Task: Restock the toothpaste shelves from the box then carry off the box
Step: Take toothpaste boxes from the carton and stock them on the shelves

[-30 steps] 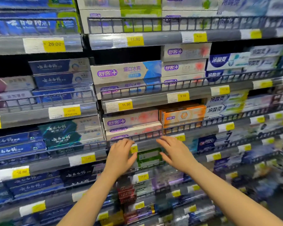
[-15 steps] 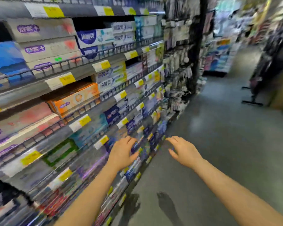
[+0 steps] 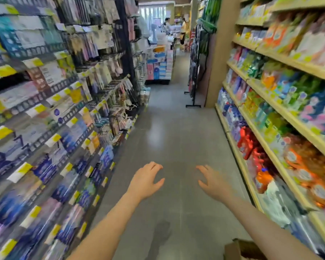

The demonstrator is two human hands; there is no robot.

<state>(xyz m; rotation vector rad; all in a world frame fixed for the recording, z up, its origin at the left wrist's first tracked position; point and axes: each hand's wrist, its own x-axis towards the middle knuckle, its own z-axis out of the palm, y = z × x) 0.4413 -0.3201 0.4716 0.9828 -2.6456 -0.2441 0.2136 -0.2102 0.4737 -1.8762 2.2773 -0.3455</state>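
An aisle floor (image 3: 173, 139) runs ahead between two runs of shelving. The toothpaste shelves (image 3: 45, 147) line the left side, with a rack (image 3: 109, 59) of hanging packets further along. Shelves (image 3: 281, 117) of bagged goods line the right side. The left hand (image 3: 144, 182) and right hand (image 3: 213, 182) are held out side by side over the floor, apart, touching nothing. The box (image 3: 242, 249) sits on the floor at bottom right, under the right forearm, beside the right shelves. A display stack (image 3: 159, 66) stands at the aisle's far end.

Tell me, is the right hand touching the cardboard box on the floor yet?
Apart. The head view shows the right hand held open over bare floor, while the cardboard box sits at the bottom edge near that forearm, well behind the hand.
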